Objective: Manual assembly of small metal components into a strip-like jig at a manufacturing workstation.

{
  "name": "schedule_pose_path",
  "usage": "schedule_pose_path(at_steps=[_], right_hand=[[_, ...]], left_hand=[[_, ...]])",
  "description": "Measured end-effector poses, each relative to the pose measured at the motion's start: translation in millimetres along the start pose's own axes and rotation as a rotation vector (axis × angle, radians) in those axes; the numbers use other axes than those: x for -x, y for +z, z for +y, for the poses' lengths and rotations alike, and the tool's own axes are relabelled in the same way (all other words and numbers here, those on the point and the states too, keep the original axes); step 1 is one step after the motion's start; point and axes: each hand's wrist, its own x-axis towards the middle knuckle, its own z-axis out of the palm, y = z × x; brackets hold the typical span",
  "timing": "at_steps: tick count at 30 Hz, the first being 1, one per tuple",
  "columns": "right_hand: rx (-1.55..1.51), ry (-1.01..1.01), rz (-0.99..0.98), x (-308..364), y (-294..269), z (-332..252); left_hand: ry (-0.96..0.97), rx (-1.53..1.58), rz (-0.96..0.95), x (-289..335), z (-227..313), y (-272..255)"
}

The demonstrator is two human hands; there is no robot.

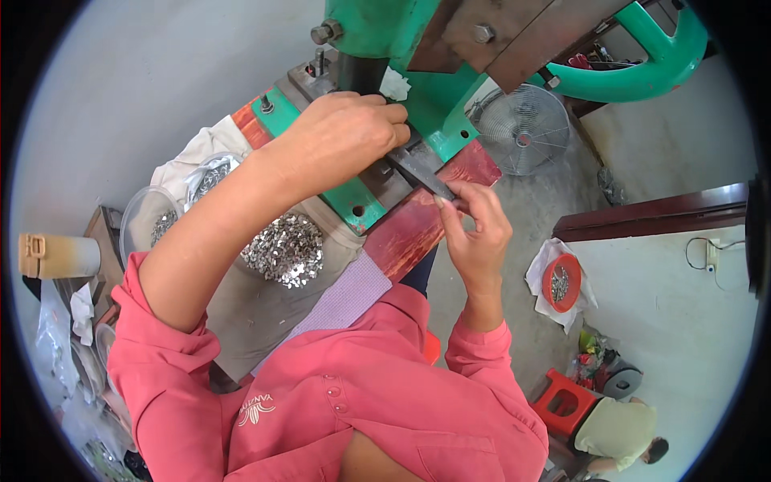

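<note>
At the base of a green hand press (353,207), both of my hands are at work. My right hand (482,229) pinches the near end of a dark, flat metal bar (421,173) between thumb and fingers. The bar slants up and left across the press bed toward my other hand. Closed and curled, my left hand (345,132) lies in front of the dark press ram (360,74). Its fingertips are hidden, so whatever it grips cannot be made out. A crumpled white scrap (395,83) sits just behind its knuckles.
Left of the press, small shiny metal pieces (285,249) lie heaped near clear tubs (138,218). A purple cloth (341,301) covers the bench's near edge. On the right are a floor fan (524,132), a red bowl (560,283) of metal pieces, a red stool (562,406) and another person (618,434).
</note>
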Motion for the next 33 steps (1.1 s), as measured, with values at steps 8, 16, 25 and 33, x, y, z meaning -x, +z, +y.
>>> schedule_pose_path(at_steps=[8,16,25,33], right_hand=[[0.058,0.063,0.018,15,-9,-18],[0.007,0.107,-0.015,10,4,-22],[-0.053,0.100,-0.032,0,28,-16],[-0.092,0.071,-0.039,-14,47,-14]], left_hand=[[0.136,0.007,-0.107,-15,6,-4],[0.092,-0.100,-0.157,-9,8,-6],[-0.145,-0.063,-0.190,37,51,6],[-0.288,-0.071,-0.034,53,46,24]])
